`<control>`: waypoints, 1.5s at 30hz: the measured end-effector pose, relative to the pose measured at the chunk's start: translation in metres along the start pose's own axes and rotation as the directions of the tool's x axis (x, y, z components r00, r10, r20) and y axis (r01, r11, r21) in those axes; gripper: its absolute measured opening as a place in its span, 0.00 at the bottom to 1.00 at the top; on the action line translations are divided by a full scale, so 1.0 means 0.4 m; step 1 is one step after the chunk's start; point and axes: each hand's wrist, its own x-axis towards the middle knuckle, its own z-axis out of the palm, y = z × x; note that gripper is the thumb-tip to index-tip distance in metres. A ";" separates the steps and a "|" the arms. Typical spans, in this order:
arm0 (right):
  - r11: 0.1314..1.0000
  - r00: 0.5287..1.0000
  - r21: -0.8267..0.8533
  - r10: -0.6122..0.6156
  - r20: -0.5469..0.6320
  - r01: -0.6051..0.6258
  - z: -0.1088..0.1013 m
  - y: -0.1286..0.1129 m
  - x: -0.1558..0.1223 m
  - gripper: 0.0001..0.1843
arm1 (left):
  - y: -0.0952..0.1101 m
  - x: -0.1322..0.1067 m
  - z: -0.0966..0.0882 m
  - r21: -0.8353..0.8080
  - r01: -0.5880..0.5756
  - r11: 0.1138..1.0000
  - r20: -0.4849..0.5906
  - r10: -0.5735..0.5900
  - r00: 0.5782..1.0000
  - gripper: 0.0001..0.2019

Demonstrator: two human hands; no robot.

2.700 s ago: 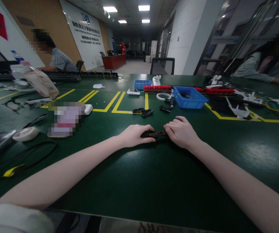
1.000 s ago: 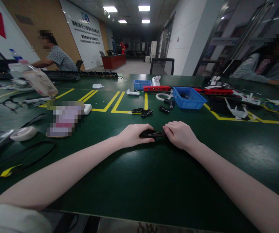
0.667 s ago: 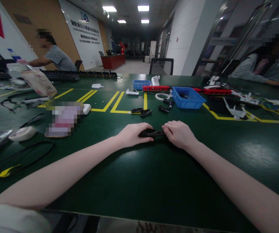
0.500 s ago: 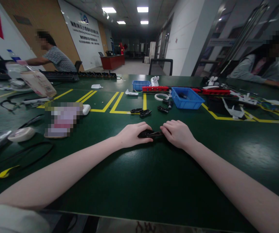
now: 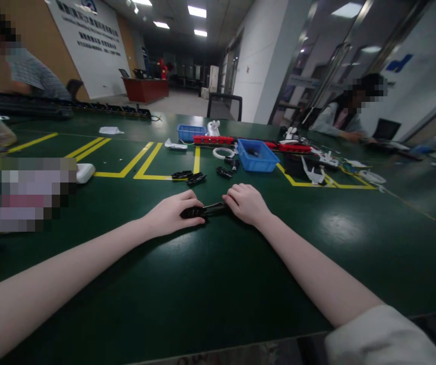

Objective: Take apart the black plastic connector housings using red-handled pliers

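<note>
A small black part (image 5: 213, 208), slim and elongated, lies between my two hands just over the green table (image 5: 218, 284). My left hand (image 5: 174, 214) is closed around its thicker left end, thumb along the near side. My right hand (image 5: 248, 204) pinches the thin right end, and its fingers hide that tip. Beyond my hands are similar black parts: two side by side (image 5: 189, 176) and another (image 5: 224, 172) farther right. A black piece with a rounded end (image 5: 232, 163) lies beside the latter.
A blue bin (image 5: 258, 156) holds something dark, and a smaller blue bin (image 5: 191, 133) stands behind. Red strips (image 5: 213, 140), a white ring (image 5: 223, 152) and a white case (image 5: 85, 173) are on the table. People sit at far left (image 5: 37, 76) and right (image 5: 339, 119).
The view has turned to the right, so the table things appear farther left. Both hands keep hold of the black part, with slightly more of its thin end showing between them.
</note>
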 end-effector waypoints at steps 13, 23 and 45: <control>0.970 0.998 0.240 0.031 0.054 -0.043 -0.023 0.042 -0.025 0.20 | 0.000 -0.002 -0.003 -0.006 0.037 0.999 0.008 -0.037 0.999 0.21; 0.826 0.977 0.525 0.134 0.168 -0.204 -0.028 0.142 -0.059 0.40 | 0.005 -0.007 -0.007 -0.018 0.021 1.000 -0.001 -0.021 1.000 0.19; 0.000 0.813 0.944 0.509 0.283 -0.329 -0.031 0.028 -0.040 0.28 | -0.016 -0.015 -0.008 -0.259 0.057 0.964 -0.003 -0.059 0.998 0.18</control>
